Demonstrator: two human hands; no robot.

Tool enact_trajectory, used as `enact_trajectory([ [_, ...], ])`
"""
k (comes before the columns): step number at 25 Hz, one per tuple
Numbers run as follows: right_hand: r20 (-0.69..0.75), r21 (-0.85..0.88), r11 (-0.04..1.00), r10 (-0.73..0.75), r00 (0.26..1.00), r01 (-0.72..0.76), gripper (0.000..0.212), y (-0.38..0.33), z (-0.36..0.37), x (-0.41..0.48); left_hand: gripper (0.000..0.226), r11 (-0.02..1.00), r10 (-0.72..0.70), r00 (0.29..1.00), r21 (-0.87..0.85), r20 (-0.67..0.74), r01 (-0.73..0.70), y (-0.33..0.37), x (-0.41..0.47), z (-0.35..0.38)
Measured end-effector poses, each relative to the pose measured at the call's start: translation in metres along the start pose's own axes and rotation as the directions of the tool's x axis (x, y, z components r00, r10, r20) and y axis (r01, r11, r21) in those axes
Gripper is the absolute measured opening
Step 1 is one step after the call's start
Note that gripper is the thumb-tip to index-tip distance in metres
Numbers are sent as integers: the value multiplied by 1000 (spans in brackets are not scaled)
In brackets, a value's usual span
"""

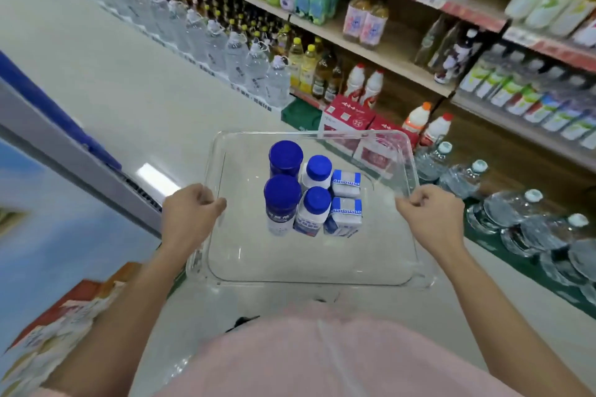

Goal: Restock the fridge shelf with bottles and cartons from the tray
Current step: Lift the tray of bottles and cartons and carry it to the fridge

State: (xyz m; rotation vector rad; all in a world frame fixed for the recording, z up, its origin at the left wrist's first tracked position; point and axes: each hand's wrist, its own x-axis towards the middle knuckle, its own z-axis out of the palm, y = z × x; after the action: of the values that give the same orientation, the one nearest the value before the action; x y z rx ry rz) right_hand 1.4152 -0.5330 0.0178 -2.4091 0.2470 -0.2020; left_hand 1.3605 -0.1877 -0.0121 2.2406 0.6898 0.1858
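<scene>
I carry a clear plastic tray (309, 264) level in front of my waist. My left hand (190, 213) grips its left rim and my right hand (430, 214) grips its right rim. In the tray's middle stand two large bottles with dark blue caps (283, 193), two smaller white bottles with blue caps (314, 203) and two blue-and-white cartons (345, 200), packed close together. The fridge (48, 145), with a blue-and-grey frame, lies at my left; its shelves are out of sight.
Store shelving (387, 51) full of drink bottles runs along the right. Large water jugs (225, 51) line the floor in a row, red cartons (348, 122) and more jugs (532, 219) sit low on the right. The pale aisle floor (113, 90) stretches ahead.
</scene>
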Motion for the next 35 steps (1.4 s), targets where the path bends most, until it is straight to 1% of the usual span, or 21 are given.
enact_trajectory([
  [2, 57, -30, 995, -89, 994, 90, 36, -11, 15, 64, 33, 999, -34, 998, 26, -55, 36, 17, 32, 17],
  [3, 89, -45, 990, -129, 988, 134, 36, -17, 26, 98, 33, 998, -54, 994, 38, -91, 57, 25, 51, 26],
  [7, 182, -42, 957, -276, 944, 288, 29, -46, 76, 214, 38, 986, -153, 968, 42, -199, 164, 45, 116, 50],
  [9, 228, -22, 940, -328, 917, 341, 28, -68, 110, 267, 40, 975, -214, 945, 2, -245, 221, 47, 155, 62],
  [12, 292, 19, 901, -419, 860, 433, 33, -107, 158, 332, 38, 946, -324, 891, -76, -319, 316, 46, 211, 71],
  [14, 349, 43, 872, -471, 810, 488, 37, -139, 191, 371, 37, 914, -403, 839, -117, -367, 388, 45, 241, 74],
  [17, 438, 85, 817, -545, 715, 571, 32, -192, 242, 425, 41, 876, -474, 753, -160, -456, 454, 45, 272, 76],
  [20, 534, 154, 714, -642, 551, 683, 29, -244, 302, 465, 32, 796, -580, 616, -211, -533, 567, 39, 297, 82],
  [22, 578, 211, 640, -692, 433, 739, 30, -276, 346, 486, 27, 721, -656, 490, -286, -574, 631, 36, 309, 90],
  [23, 600, 248, 590, -716, 356, 769, 29, -291, 369, 494, 26, 674, -695, 412, -336, -589, 658, 37, 314, 96],
  [24, 611, 293, 547, -738, 287, 784, 28, -304, 390, 499, 26, 636, -724, 349, -380, -595, 672, 39, 317, 102],
  [25, 614, 348, 508, -759, 218, 788, 27, -318, 409, 503, 28, 597, -750, 290, -420, -594, 683, 42, 321, 108],
  [27, 627, 435, 429, -776, 76, 791, 27, -346, 445, 505, 30, 483, -812, 137, -522, -567, 703, 50, 324, 124],
  [28, 639, 470, 392, -769, 2, 791, 26, -359, 460, 503, 31, 419, -834, 53, -569, -549, 707, 57, 325, 132],
  [30, 644, 552, 330, -752, -139, 766, 25, -380, 486, 495, 32, 321, -853, -86, -646, -515, 693, 70, 323, 150],
  [33, 612, 656, 229, -718, -330, 719, 26, -399, 517, 474, 27, 204, -841, -265, -731, -472, 652, 88, 315, 174],
  [35, 605, 698, 199, -677, -419, 688, 28, -404, 532, 454, 32, 146, -816, -363, -768, -450, 624, 99, 309, 189],
])
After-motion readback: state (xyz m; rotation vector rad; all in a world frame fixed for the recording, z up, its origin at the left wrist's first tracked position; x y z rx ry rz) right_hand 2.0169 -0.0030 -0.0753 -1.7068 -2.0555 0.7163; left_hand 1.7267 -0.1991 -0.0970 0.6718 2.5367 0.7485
